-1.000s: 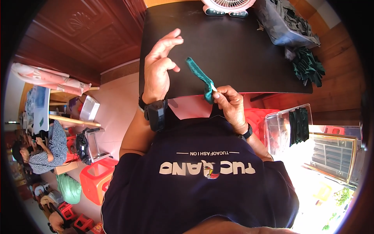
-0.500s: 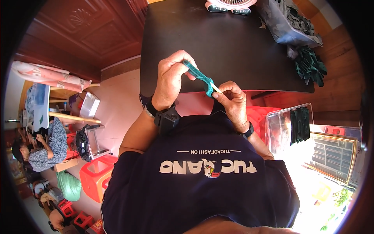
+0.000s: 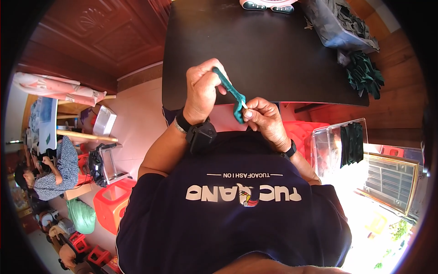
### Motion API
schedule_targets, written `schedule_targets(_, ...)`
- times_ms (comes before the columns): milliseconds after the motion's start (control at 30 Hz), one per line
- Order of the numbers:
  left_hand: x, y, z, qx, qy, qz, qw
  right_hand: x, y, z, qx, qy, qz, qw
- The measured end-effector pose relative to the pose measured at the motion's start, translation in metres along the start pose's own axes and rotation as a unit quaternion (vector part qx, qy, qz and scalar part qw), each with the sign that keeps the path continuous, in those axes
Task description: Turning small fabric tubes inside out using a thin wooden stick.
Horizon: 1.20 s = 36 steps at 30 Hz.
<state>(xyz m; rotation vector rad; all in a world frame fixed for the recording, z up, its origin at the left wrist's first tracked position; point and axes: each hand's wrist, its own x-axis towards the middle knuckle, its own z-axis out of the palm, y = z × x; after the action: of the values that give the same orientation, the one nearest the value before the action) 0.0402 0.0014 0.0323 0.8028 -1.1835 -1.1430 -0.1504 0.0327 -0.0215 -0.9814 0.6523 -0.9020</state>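
A narrow teal-green strip of velvety fabric (image 3: 232,88) stretches between my two hands, over the near edge of the dark table. My left hand (image 3: 201,87) is closed on its upper end, with thumb and fingers pinched together. The strip's lower end hangs in a bent fold beside my right fingertips. Between the thumb and forefinger of my right hand (image 3: 267,121) is the tip of a thin whitish piece (image 3: 244,105) that comes out of the fabric. Whether it is a stick or a band, I cannot tell.
On the dark table (image 3: 228,41), a clear bin (image 3: 349,42) of grey fabric and a bunch of dark green strips (image 3: 365,75) lie at far right. A pink fan base (image 3: 268,5) stands at the back. Clear box (image 3: 321,150) right; red stool (image 3: 109,210) and seated person (image 3: 57,171) left.
My right hand has shifted a little left, nearer the fabric. The fabric's lower end now hangs lower, and less of the whitish piece shows.
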Motion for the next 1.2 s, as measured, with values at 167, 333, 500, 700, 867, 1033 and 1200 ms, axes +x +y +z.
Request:
schedule_targets(167,0.004,0.006,-0.001,0.066,-0.009,0.015,0.998,0.0,0.003,-0.002,-0.063,0.046,-0.048,0.996)
schedule_targets(333,0.004,-0.003,-0.002,0.042,0.002,-0.045,0.998,0.003,0.003,-0.002,-0.056,0.059,-0.052,0.995)
schedule_targets(500,0.019,-0.006,-0.007,0.038,0.027,-0.013,0.999,0.006,-0.009,-0.003,-0.096,0.05,-0.044,0.993)
schedule_targets(700,0.025,0.008,-0.009,0.128,0.066,0.118,0.983,0.002,-0.016,-0.003,-0.166,0.085,0.032,0.982)
schedule_targets(867,0.011,0.022,0.005,0.363,-0.032,0.368,0.856,0.012,-0.014,0.002,-0.114,0.062,0.026,0.991)
schedule_targets(1033,0.004,0.025,0.003,0.352,-0.058,0.362,0.861,0.015,-0.022,0.002,-0.168,0.078,0.033,0.982)
schedule_targets(1200,0.0,0.03,0.01,0.385,-0.189,0.361,0.828,0.02,-0.022,0.001,-0.081,0.102,-0.001,0.991)
